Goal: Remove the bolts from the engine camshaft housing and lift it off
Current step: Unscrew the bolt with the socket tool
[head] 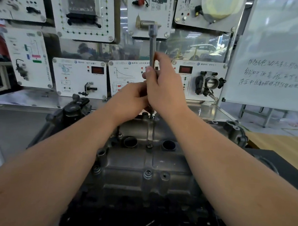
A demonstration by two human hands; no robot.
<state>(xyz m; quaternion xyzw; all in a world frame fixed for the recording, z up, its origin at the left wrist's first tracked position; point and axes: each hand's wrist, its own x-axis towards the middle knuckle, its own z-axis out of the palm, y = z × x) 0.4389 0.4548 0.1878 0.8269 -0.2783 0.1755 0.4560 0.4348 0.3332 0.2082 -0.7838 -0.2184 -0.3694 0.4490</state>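
Note:
The dark grey camshaft housing [146,167] lies in front of me on the engine. A long steel socket wrench [152,43] stands upright over a bolt at the housing's far edge. My right hand [164,84] grips the shaft, thumb pressed along it. My left hand [128,99] curls round the shaft's lower part, just under the right hand. The tool's tip is hidden behind my hands. Two bolts show on the housing's centre line: one bolt [149,146] between the two round bores, another bolt [148,173] nearer me.
Training display panels [79,78] with car parts stand upright behind the engine. A whiteboard [273,56] with handwriting stands at the right. A throttle body [210,83] is mounted on one panel. A wooden table surface [282,147] lies to the right.

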